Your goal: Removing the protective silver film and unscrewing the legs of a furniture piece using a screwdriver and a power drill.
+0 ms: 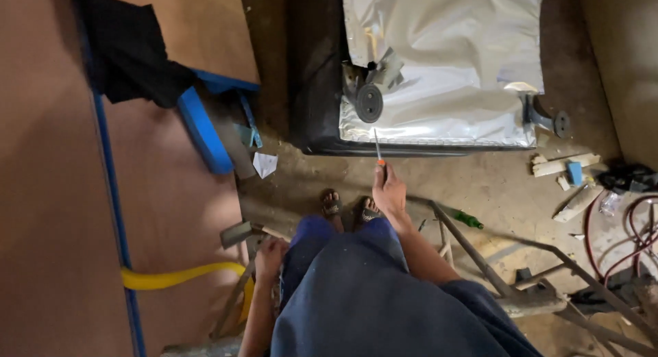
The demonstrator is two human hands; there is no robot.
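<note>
My right hand [388, 191] reaches forward over my feet and is shut on a screwdriver [377, 147] with an orange handle. Its thin shaft points up toward the lower edge of a silver foil-covered panel [452, 62] lying on a black base. A dark round wheel part [369, 102] sits on the foil just above the tip. My left hand [269, 258] rests low by my left knee, fingers curled on a metal piece [240, 232]. Whether it grips the piece is unclear.
Brown boards [55, 192] with blue edging cover the left, with a dark cloth [130, 48] and a yellow strap [178, 276]. A metal frame [493, 268] lies to the right. Wood scraps [565, 165], a green bottle [469, 220] and red hoses [617, 240] litter the dirt floor.
</note>
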